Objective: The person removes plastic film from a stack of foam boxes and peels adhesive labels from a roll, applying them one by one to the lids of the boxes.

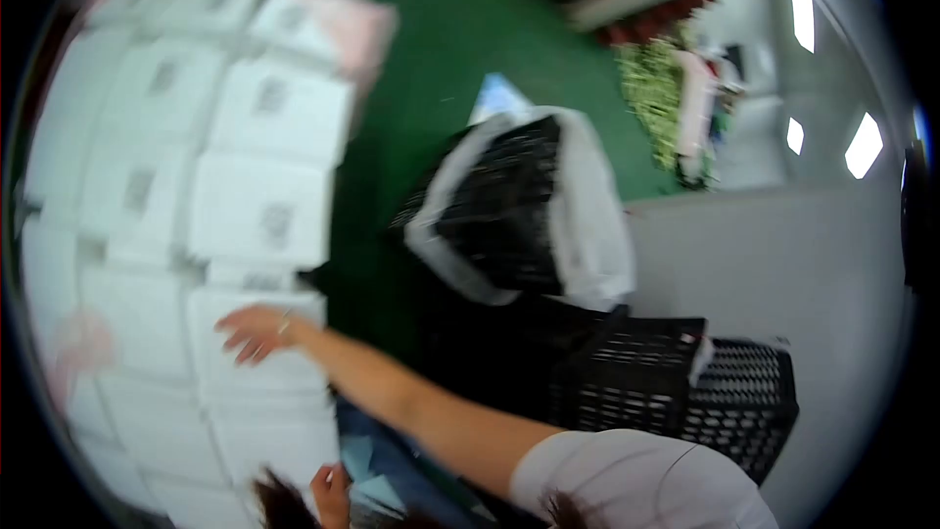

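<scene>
My right hand (257, 333) reaches out over a white box (259, 294) in the stack, its fingers spread and nothing in them. A bracelet or band (284, 325) is at that wrist. Low in the view, my left hand (331, 497) has its fingers curled, partly cut off by the frame edge. Light-blue paper pieces (358, 456) show right beside it, over dark blue cloth; I cannot tell whether the fingers hold one. The white boxes (259, 211) stand packed in rows, several with blurred dark print.
Pinkish plastic (362, 29) covers a far corner of the stack. Across the green floor (441, 29) stands a black crate (504, 201) in a white plastic bag (592, 225). More black crates (739, 387) stand by the grey wall (764, 264). Green produce (648, 88) shows through an opening.
</scene>
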{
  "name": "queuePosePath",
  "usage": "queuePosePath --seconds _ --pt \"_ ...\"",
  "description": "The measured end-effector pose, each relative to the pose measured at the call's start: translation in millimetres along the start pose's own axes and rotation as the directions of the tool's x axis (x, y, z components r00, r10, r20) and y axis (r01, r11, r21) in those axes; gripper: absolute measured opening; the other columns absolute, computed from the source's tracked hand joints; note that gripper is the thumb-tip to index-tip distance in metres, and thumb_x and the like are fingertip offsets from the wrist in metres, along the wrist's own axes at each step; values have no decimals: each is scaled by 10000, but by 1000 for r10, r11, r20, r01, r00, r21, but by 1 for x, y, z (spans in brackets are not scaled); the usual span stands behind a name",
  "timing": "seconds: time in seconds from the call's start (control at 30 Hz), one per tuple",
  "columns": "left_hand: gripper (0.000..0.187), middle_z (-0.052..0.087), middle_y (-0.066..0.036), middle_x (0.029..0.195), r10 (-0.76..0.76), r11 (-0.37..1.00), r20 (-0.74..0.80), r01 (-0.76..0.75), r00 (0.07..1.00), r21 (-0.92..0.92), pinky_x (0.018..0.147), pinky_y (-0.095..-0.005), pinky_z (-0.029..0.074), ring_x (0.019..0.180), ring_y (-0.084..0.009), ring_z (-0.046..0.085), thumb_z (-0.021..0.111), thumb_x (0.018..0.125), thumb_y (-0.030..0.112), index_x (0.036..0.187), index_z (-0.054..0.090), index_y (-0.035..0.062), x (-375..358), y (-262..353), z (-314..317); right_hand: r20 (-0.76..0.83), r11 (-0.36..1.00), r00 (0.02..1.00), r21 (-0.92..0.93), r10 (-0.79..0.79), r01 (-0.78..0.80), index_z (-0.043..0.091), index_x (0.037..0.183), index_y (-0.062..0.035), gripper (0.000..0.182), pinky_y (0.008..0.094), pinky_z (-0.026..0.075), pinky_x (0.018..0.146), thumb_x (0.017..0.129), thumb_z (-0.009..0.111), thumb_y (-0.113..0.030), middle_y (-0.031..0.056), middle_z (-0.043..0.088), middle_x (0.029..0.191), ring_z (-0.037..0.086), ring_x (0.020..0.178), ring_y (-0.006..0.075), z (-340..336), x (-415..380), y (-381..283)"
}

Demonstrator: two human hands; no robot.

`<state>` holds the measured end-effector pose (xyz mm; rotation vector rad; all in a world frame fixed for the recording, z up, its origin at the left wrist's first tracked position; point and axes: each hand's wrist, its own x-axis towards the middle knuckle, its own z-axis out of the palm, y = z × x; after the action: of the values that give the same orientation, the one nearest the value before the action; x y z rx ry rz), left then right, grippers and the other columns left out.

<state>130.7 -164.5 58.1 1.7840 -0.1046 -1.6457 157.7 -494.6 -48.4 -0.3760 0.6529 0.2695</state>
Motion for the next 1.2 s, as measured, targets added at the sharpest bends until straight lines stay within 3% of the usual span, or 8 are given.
queuePosePath --seconds 0.2,0.3,0.43,0.5,0.67,0.7,1.1,1.2 --pt "257 628 -76 785 -51 949 67 28 996 313 613 -278 436 680 -145 553 508 926 199 964 603 -37 -33 83 14 -381 833 906 427 -187 352 617 1023 -118 253 316 495 506 817 599 -265 79 660 804 648 635 188 3 -6 4" --pt "276 630 -85 825 -125 910 7 112 992 399 672 -311 447 720 -171 549 509 925 216 997 607 -32 -33 100 14 -193 828 887 -483 -418 285 699 775 -86 130 366 518 625 747 629 -193 66 674 739 654 695 194 16 -7 35" --pt "294 614 -89 861 31 956 -1 -30 1000 291 690 -304 443 745 -161 536 498 933 273 986 608 6 -19 62 -24 39 -119 948 -993 -316 2 705 836 -25 270 414 507 767 812 579 -262 165 682 845 650 842 323 57 -28 58" --pt "281 592 -77 821 50 957 -45 -35 998 287 665 -295 428 712 -150 518 491 937 275 944 594 14 -16 93 -17 -89 302 877 -951 -473 66 696 840 -17 439 417 483 824 886 470 -391 173 679 845 638 891 324 85 -67 85" --pt "283 538 -47 722 156 973 -76 -140 985 186 602 -273 389 631 -122 474 474 948 281 840 559 34 -14 170 25 302 597 913 -690 -276 409 590 851 31 482 382 430 676 974 374 -382 190 619 783 552 692 295 109 -214 74" --pt "289 527 -41 702 181 973 -74 -168 981 161 590 -268 381 615 -117 465 471 950 282 819 552 38 -16 185 36 381 314 843 -804 -379 505 606 900 33 224 354 484 743 896 486 -156 154 643 834 597 776 225 99 -227 84" --pt "428 413 18 500 353 918 65 -332 933 -215 463 -224 301 447 -64 373 427 973 295 605 473 81 -24 290 154 -294 668 794 -722 -533 181 526 1052 -11 340 373 424 692 932 484 -326 185 557 839 567 817 309 187 -401 -1" --pt "437 406 16 494 363 908 84 -333 928 -253 460 -225 297 440 -68 366 414 977 296 597 461 86 -25 303 163 -314 516 586 -829 -747 214 616 859 -23 340 416 514 709 881 540 -353 162 659 820 627 746 315 187 -368 13"
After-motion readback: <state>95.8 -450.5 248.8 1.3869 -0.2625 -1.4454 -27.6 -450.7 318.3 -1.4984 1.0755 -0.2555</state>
